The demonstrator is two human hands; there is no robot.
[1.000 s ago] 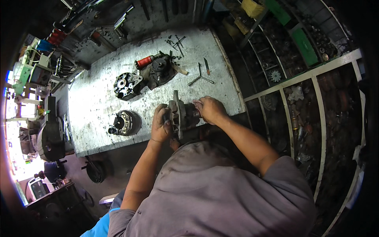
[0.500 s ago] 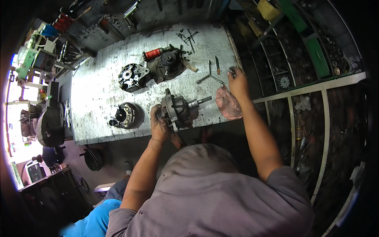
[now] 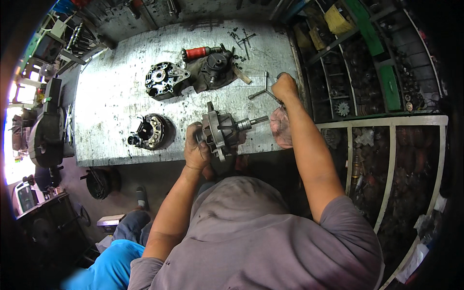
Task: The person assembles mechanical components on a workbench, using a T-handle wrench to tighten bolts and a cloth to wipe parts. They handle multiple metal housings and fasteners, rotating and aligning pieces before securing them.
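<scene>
Left hand (image 3: 197, 149) clamps alternator rotor assembly (image 3: 221, 131) at worktop (image 3: 111, 104) edge; right hand (image 3: 284, 87) curled around T-handle wrench (image 3: 265, 89).

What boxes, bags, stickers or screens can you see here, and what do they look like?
Clear plastic bag: on the workbench right edge, below the right hand; crumpled, see-through, pinkish.
Small box: on the floor at lower left; flat, pale top, too blurred for more.
No screen or sign shows clearly.
</scene>
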